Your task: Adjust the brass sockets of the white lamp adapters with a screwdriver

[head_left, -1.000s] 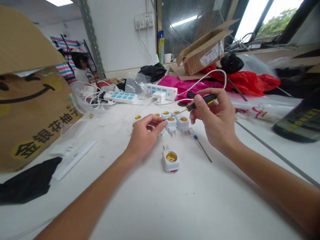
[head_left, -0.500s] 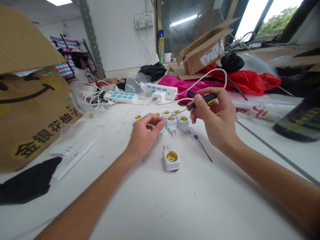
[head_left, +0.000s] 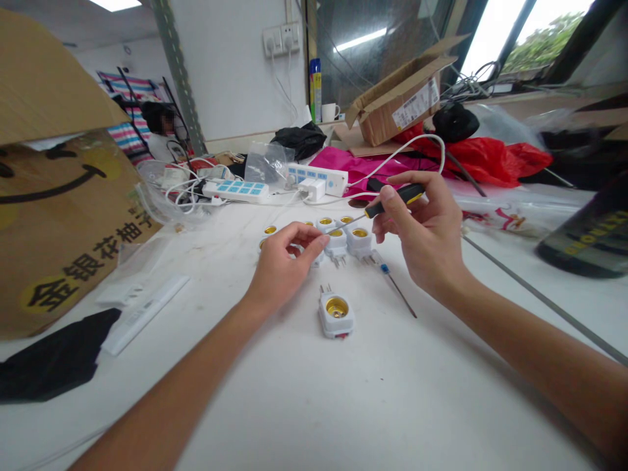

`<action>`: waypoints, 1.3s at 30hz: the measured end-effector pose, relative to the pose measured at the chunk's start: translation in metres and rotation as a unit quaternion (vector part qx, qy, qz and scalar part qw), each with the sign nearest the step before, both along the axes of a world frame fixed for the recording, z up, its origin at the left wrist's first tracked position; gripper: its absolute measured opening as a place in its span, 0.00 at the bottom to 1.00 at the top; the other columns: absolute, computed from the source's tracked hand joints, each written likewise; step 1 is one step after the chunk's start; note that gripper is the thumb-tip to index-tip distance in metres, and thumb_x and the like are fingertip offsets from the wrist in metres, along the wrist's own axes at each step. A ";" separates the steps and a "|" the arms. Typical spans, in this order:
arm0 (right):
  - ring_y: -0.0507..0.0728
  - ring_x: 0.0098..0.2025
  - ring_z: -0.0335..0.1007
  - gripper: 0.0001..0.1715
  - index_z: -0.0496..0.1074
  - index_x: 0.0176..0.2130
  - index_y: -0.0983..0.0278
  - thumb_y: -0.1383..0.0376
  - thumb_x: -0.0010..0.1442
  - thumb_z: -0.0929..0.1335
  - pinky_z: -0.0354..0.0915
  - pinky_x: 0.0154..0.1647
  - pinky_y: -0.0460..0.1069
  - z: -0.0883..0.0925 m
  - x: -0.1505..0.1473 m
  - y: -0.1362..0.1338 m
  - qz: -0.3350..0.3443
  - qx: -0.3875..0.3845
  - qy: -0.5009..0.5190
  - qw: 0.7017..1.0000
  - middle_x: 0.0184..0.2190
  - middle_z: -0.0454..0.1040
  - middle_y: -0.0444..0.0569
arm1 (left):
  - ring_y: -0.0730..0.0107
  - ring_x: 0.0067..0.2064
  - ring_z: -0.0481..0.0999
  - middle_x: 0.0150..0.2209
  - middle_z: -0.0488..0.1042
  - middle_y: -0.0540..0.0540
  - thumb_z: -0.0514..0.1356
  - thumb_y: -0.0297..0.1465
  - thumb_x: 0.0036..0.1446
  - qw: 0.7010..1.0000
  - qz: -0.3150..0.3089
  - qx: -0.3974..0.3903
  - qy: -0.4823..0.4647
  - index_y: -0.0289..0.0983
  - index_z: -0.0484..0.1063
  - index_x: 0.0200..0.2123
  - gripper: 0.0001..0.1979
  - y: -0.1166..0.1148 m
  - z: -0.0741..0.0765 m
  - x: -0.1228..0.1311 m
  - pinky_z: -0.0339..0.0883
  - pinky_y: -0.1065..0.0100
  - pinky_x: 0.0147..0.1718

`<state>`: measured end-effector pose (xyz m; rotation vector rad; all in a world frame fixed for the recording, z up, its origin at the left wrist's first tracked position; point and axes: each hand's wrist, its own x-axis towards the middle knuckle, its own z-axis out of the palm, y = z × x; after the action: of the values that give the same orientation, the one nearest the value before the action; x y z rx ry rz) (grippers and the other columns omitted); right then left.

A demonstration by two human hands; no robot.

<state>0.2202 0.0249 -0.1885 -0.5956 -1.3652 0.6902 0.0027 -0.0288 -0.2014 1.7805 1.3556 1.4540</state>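
Note:
My right hand (head_left: 429, 239) is closed around the black and yellow handle of a screwdriver (head_left: 373, 210), held above the table with its thin shaft slanting down to the left. At the tip of that shaft, the thumb and fingers of my left hand (head_left: 287, 258) are pinched together; anything small between them is hidden. Behind my left hand stand several white plug-in lamp sockets (head_left: 360, 243) with gold-coloured threads, some partly covered. A single lamp socket (head_left: 336, 320) lies nearer me, prongs pointing away, a bit of red at its front. Right of it lies a metal rod with a blue end (head_left: 400, 292).
White power strips (head_left: 236, 190) with tangled cables lie at the back. A cardboard box (head_left: 63, 229) stands at left, near a black cloth-like piece (head_left: 53, 360) and a white strip (head_left: 146, 314). Red plastic bags (head_left: 495, 160) and a dark cylinder (head_left: 589, 229) are at right.
Almost nothing differs. Both hands and the screwdriver keep their places, with only a very slight shift of my left thumb.

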 end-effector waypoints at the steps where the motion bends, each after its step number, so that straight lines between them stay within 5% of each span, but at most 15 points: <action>1: 0.52 0.23 0.76 0.22 0.74 0.47 0.55 0.47 0.67 0.81 0.72 0.19 0.48 0.000 0.000 0.000 -0.001 -0.001 0.002 1.000 0.34 0.82 0.41 | 0.64 0.41 0.82 0.41 0.87 0.48 0.71 0.41 0.68 1.000 -0.001 0.000 -0.002 0.42 0.84 0.41 0.09 0.000 0.000 0.000 0.70 0.62 0.41; 13: 0.53 0.24 0.76 0.19 0.75 0.48 0.54 0.49 0.68 0.80 0.73 0.20 0.48 -0.001 0.003 0.002 -0.012 -0.012 0.006 1.000 0.34 0.82 0.41 | 0.61 0.48 0.81 0.47 0.84 0.44 0.71 0.47 0.68 1.000 -0.016 -0.004 -0.005 0.41 0.80 0.52 0.19 -0.006 0.003 -0.008 0.72 0.61 0.48; 22: 0.53 0.24 0.76 0.20 0.74 0.50 0.55 0.51 0.68 0.80 0.73 0.20 0.48 0.003 0.004 0.002 -0.004 -0.035 0.032 0.999 0.34 0.82 0.42 | 0.48 0.59 0.79 0.60 0.80 0.38 0.77 0.57 0.56 0.981 -0.146 -0.052 0.118 0.44 0.72 0.67 0.43 -0.030 0.002 -0.031 0.68 0.50 0.62; 26: 0.53 0.24 0.76 0.20 0.75 0.52 0.55 0.51 0.68 0.80 0.73 0.21 0.48 0.005 0.007 0.002 -0.013 -0.059 0.047 0.997 0.34 0.81 0.41 | 0.46 0.62 0.77 0.62 0.78 0.38 0.82 0.56 0.48 0.973 -0.151 -0.107 0.135 0.43 0.69 0.69 0.51 -0.031 0.004 -0.030 0.66 0.46 0.66; 39: 0.54 0.29 0.76 0.23 0.78 0.53 0.55 0.50 0.66 0.81 0.74 0.23 0.46 0.009 0.007 -0.006 0.004 -0.088 0.072 0.994 0.34 0.81 0.44 | 0.48 0.60 0.77 0.58 0.77 0.41 0.86 0.42 0.38 0.953 -0.210 -0.175 0.131 0.41 0.75 0.56 0.42 -0.036 0.004 -0.024 0.70 0.51 0.63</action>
<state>0.2269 0.0193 -0.1798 -0.6661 -1.1807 0.8496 -0.0216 -0.0643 -0.1976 1.9133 1.1672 0.7234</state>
